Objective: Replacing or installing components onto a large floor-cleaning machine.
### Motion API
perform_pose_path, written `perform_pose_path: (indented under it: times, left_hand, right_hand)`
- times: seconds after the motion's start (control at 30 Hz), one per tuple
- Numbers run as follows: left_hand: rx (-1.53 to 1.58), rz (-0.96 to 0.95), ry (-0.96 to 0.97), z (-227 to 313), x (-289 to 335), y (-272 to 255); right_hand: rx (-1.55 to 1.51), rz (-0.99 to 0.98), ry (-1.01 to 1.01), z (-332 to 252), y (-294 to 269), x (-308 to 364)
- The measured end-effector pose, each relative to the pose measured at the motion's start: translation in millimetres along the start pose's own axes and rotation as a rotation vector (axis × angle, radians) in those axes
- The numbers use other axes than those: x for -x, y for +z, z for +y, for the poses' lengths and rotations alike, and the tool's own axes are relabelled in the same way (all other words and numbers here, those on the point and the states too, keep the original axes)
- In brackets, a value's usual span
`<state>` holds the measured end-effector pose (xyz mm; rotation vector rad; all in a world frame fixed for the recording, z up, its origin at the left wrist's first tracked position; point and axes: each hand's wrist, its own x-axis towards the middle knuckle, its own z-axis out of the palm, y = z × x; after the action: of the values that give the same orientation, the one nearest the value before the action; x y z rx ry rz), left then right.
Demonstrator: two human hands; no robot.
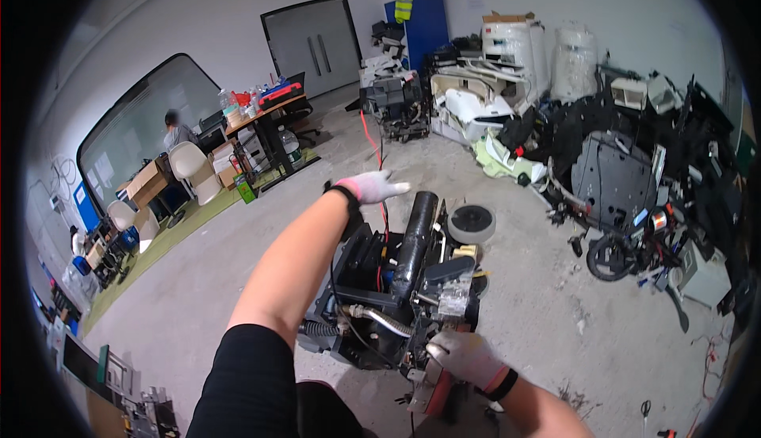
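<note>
Left hand (374,187), 12 o'clock on machine (371,298): fingers outstretched | right hand (469,359), 4 o'clock: curled (hold: cannot tell) | risk: machine tipping if red cable (370,138) snags

free room right of machine (372,302), black cylinder (411,256) obstructing middle

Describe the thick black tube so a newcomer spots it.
On the concrete floor, find the dark machine with exposed insides. The thick black tube sits right of its middle, straight and glossy; the nearby silver hose is thinner and curved.
</note>
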<state>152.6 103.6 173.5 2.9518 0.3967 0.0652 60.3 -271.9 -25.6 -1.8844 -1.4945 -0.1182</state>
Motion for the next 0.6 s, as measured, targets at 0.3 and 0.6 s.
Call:
perform_pose_path:
  times: [0.3,0.6]
  left_hand:
    - [0.079,0.009,0.326,-60,197,127]
    - [-0.054,0.098,0.401,-59,183,158]
  right_hand:
    - [-0.044,-0.018,0.149,0,5,-4]
    - [0.115,-0.174,0.141,-7,-1,-14]
